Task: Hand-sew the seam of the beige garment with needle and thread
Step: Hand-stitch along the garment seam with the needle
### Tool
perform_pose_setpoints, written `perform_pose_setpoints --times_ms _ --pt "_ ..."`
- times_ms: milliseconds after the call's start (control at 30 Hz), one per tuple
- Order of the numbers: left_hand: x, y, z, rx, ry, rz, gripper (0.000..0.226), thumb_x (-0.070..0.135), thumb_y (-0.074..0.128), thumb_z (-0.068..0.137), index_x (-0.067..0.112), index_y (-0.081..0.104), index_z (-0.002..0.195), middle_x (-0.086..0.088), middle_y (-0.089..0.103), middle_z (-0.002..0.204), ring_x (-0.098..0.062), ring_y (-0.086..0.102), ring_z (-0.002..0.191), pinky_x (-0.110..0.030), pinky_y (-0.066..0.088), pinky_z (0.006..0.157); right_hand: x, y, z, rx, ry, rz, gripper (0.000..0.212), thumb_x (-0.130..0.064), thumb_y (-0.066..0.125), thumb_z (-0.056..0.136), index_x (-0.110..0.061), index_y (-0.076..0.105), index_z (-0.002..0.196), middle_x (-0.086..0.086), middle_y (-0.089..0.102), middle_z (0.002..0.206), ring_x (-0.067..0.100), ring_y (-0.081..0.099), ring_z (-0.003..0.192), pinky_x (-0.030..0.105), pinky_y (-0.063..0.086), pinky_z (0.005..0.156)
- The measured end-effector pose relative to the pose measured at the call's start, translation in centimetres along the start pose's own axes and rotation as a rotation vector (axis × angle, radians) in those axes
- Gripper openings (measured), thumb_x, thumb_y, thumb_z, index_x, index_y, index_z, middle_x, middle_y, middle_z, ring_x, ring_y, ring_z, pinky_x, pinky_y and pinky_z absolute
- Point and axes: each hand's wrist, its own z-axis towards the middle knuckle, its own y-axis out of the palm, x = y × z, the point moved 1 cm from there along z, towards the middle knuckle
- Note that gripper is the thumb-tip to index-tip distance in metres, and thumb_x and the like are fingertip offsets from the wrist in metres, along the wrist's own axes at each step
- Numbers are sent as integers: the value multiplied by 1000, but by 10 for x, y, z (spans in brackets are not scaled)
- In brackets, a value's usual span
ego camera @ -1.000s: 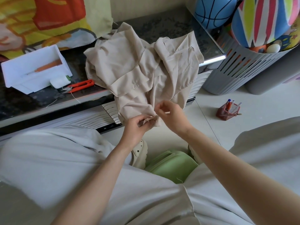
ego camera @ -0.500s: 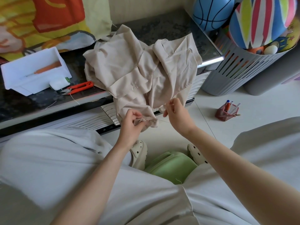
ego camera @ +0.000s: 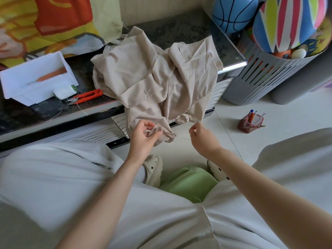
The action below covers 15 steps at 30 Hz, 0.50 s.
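Left thumb and fingertips point(ego camera: 156, 134) are pinching a bunched fold of the beige garment point(ego camera: 158, 81), the left hand point(ego camera: 143, 136) curling round it just off the table's edge. The right hand point(ego camera: 203, 138) is sitting apart to the side, its fingertips point(ego camera: 193, 128) pressed together in a tight pinch; what they're gripping is too fine to make out. A faint thread point(ego camera: 186, 138) is running between cloth and hand. The garment is lying heaped on the dark table point(ego camera: 179, 33), one end hanging down. Red snips point(ego camera: 88, 95) are resting beside a white tray point(ego camera: 36, 78).
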Motion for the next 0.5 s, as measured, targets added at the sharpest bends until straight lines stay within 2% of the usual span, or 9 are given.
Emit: perform_pose_setpoints --times_ms 167,300,400,500 --pt "5 0 -3 -37 4 -57 20 0 65 86 15 52 89 2 65 79 2 58 61 -14 44 50 -14 -4 -4 65 -184 203 25 0 32 94 -4 52 109 10 65 93 23 50 78 25 28 63" --pt "7 1 -5 -64 2 -89 17 4 65 87 18 55 89 11 66 69 -3 58 65 -15 42 52 -26 -5 -7 32 -275 305 14 -1 44 93 -14 50 92 2 71 89 0 51 57 17 38 59" --pt "6 -1 -4 -63 42 -64 11 8 63 89 15 56 83 -1 58 64 -16 47 62 -18 36 51 -31 -4 -9 -20 -242 353 9 -4 48 93 -11 52 93 0 66 80 -2 52 45 9 38 53" --pt "7 -1 -4 -67 70 -57 11 8 62 90 13 59 80 -10 56 70 -16 45 63 -16 36 53 -33 -3 -12 -64 -206 367 11 -6 46 95 -8 56 100 -8 56 61 2 51 43 9 37 49"
